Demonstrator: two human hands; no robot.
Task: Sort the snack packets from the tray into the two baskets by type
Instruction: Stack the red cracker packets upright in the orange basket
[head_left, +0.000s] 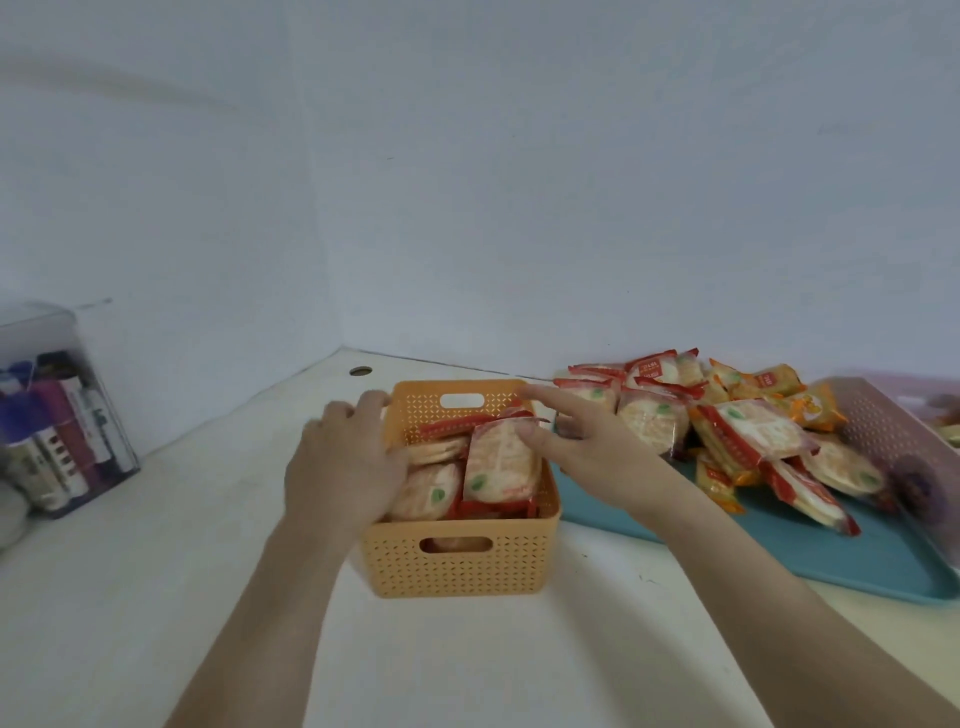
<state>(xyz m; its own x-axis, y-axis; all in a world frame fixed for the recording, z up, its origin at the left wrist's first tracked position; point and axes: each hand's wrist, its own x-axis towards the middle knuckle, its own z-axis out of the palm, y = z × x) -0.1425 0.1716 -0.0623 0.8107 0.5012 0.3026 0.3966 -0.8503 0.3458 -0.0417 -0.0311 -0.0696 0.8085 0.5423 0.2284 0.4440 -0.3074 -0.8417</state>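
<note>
A smooth white desk (156, 597) fills a corner between two plain walls, with one round cable hole (360, 371) near its back edge. On the desk's right side lies one flat teal plastic tray (857, 551), heaped with crinkly snack packets (737, 431): round pale rice crackers in red-edged clear wrap, plus a few orange ones, too overlapped to count. One pale purple perforated basket (883, 431), blurred, stands at the tray's right edge. One orange plastic basket (457, 566), rectangular with lattice holes and slot handles, sits mid-desk just left of the tray, holding several red-edged cracker packets. At the desk's left edge one clear box (57, 410) holds upright bottles. The left hand (343, 462) rests flat over the basket's left rim, gripping nothing. The right hand (587, 441), fingers spread, touches an upright cracker packet (501, 462) in the basket; whether it pinches it I cannot tell.
</note>
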